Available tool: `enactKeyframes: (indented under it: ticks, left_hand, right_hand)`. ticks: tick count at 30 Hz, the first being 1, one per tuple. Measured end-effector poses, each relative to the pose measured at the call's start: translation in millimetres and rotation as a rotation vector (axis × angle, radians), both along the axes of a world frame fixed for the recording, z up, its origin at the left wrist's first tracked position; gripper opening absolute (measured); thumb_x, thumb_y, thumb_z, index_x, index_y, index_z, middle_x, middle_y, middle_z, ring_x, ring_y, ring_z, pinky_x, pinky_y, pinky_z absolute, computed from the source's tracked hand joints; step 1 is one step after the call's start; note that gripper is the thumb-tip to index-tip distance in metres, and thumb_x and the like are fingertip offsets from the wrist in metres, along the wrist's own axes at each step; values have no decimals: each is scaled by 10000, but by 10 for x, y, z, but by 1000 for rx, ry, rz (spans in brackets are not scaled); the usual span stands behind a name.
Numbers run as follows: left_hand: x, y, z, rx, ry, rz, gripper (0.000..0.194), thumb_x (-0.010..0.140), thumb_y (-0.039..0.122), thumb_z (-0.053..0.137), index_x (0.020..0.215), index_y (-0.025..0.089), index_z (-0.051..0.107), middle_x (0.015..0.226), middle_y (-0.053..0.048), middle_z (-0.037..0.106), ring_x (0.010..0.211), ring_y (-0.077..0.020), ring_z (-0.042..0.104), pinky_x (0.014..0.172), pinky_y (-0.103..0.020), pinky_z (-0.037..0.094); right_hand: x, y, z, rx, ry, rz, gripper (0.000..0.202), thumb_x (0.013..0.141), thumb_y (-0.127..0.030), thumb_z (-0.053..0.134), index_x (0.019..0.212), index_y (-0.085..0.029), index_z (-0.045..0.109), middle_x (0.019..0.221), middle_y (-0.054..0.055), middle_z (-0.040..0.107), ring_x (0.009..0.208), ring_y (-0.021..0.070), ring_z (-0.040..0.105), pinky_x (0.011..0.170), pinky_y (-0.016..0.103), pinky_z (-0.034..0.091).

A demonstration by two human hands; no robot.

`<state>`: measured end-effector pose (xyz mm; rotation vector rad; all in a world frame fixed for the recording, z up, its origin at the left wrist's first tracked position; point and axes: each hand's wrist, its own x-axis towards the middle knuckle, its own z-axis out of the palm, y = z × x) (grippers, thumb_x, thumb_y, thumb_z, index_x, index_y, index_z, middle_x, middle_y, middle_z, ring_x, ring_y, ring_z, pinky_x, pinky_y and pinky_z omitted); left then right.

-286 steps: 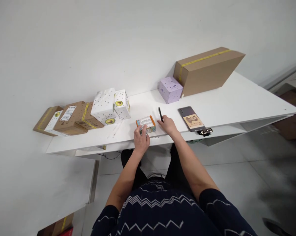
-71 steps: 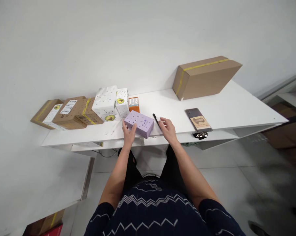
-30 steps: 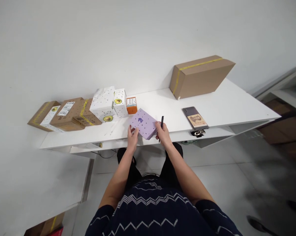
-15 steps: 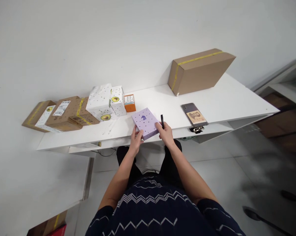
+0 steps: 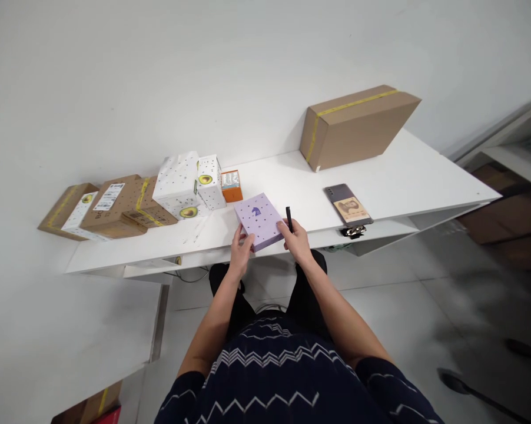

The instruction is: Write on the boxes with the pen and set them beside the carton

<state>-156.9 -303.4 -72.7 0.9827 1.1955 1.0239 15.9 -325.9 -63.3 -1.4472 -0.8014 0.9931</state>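
Note:
A flat purple box (image 5: 262, 224) with small dark marks and a darker figure on its lid is held at the front edge of the white desk (image 5: 287, 176). My left hand (image 5: 241, 249) grips its lower left corner, thumb on top. On the box's right side is my right hand (image 5: 296, 240), its thumb at the edge. A black pen (image 5: 289, 219) also sticks up from my right hand's fingers. Behind the box stands a small orange box (image 5: 232, 187) with silvery packets showing in its top.
White avocado-print boxes (image 5: 177, 184) and brown cartons (image 5: 110, 206) line the desk's left side. A large brown carton (image 5: 358, 132) with yellow tape stands at the back right. Nearer lies a phone (image 5: 347, 205), beside a metal clasp (image 5: 354, 231) at the front edge.
The purple box and both my hands have shifted very slightly to the left. My grip on the box and the pen looks the same.

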Motion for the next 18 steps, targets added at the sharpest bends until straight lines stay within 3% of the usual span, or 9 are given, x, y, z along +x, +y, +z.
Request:
enactKeyframes:
  ticks: [5,8,12,18]
  left_hand:
    - [-192,118,42,241,198,3,746,783,508,742,1449,282,494,1419,-124,507,1233,-282,561,966,-369,535]
    - [-270,173,80,336,209,-36,764,776,534,737,1452,276,490,1460,-136,467,1218,-281,580,983,-378,529]
    - [-321,236,80,346,135,-95,840,753,575,740,1477,265,449,1517,-145,434,1178,-279,618,996,-409,519]
    - [-367,298,18,351,55,-180,877,754,539,755,1500,237,408,1560,-134,415,1340,-287,514,1119,-418,419]
  right_hand:
    - [-78,-1,-39,60,99,58,510,796,-561,635,1146,-190,644,991,29,648,475,52,410,358,222,365]
    - [-117,17,-41,90,121,80,520,799,-526,646,1200,-194,635,1100,54,667,475,42,414,358,222,369]
    - [-123,50,-50,128,145,107,495,788,-481,672,1199,-207,647,1224,76,664,519,56,474,358,217,368]
    - [-89,64,-108,134,162,126,496,751,-458,716,1181,-218,654,1283,77,660,571,78,527,363,210,369]
